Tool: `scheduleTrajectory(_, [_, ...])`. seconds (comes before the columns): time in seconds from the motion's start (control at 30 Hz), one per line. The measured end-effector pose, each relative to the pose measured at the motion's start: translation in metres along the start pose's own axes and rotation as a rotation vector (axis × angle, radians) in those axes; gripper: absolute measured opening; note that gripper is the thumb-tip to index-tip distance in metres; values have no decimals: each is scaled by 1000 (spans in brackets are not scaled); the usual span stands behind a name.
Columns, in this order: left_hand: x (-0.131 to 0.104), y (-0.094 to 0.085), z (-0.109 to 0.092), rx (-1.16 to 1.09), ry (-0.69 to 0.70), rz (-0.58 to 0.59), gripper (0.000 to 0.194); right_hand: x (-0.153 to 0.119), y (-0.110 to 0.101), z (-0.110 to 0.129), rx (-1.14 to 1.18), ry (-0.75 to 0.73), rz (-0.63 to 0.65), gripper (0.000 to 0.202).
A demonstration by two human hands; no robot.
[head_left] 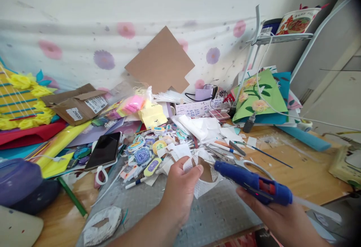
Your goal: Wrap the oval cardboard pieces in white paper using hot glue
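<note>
Between the thumb and fingers of my left hand [182, 188] is a small cardboard piece [207, 170] wrapped in white textured paper [201, 188]. My right hand [270, 213] grips a blue hot glue gun [251, 181], its fingers closed around the handle from below. A clear glue stick [317, 207] sticks out of the gun's back end. The gun's nozzle points left at the white paper; whether it touches is too small to tell. Below and left of my left hand lies a white paper-covered ring-like piece [103, 224] on the grey mat [141, 217].
A heap of paper cutouts [143, 155], white paper scraps, pens and scissors [225, 156] lies just beyond my hands. A phone [104, 150] and green pencil [72, 197] are at left. A white rack [255, 32], small bottle [249, 123] and thin blue brush [272, 156] stand or lie right.
</note>
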State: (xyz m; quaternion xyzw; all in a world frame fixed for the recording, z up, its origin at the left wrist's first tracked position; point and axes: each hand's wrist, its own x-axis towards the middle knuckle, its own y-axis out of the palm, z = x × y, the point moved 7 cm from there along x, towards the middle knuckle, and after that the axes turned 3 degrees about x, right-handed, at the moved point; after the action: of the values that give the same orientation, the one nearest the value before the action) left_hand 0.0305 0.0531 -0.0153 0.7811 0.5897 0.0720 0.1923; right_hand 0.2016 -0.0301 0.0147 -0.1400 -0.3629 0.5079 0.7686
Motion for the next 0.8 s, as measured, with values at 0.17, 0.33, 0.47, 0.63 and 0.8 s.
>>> scheduleTrajectory(0.17, [0, -4, -2, 32, 10, -37, 20, 2, -3, 0, 30, 1, 12, 16])
scheduleTrajectory(0.33, [4, -1, -8, -79, -4, 1, 19, 0, -17, -23, 172, 172, -14, 18])
scheduleTrajectory(0.47, [6, 0, -10, -202, -31, 9, 31, -6, -19, -41, 300, 288, 40, 15])
scheduleTrajectory(0.63, [4, 4, -8, -253, -74, 62, 42, -13, -22, -52, 425, 459, -170, 19])
scheduleTrajectory(0.8, [3, 6, -5, -222, -103, 90, 39, 9, -41, -51, 384, 393, -246, 25])
